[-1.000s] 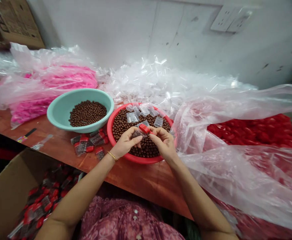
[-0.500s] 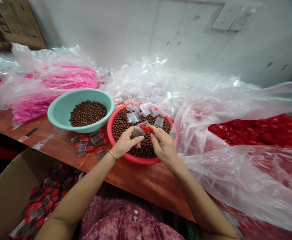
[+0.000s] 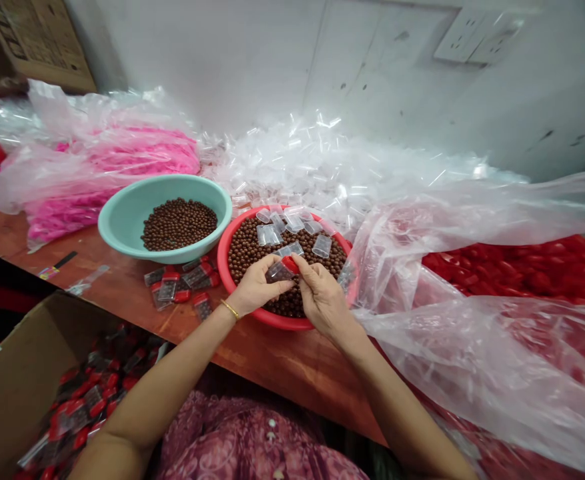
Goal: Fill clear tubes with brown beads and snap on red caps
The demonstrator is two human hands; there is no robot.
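Note:
Both hands meet over a red bowl [image 3: 232,283] full of small brown balls. My left hand [image 3: 255,288] pinches a small clear container [image 3: 277,271] with brown balls inside. My right hand [image 3: 321,297] presses a red cap [image 3: 289,263] against that container's end, fingers closed on it. Several empty clear containers [image 3: 292,223] lie on the balls at the bowl's far side. A teal bowl [image 3: 122,223] with more brown balls stands to the left.
Several filled, red-capped containers [image 3: 179,285] lie on the wooden table [image 3: 282,363] by the bowls. A cardboard box [image 3: 7,393] at lower left holds more. A heap of clear containers [image 3: 322,167] lies behind; pink caps [image 3: 122,160] and red caps [image 3: 517,267] sit in plastic bags.
My right hand has turned and closed further over the red cap, pushing it onto the container in my left hand. The view has shifted slightly.

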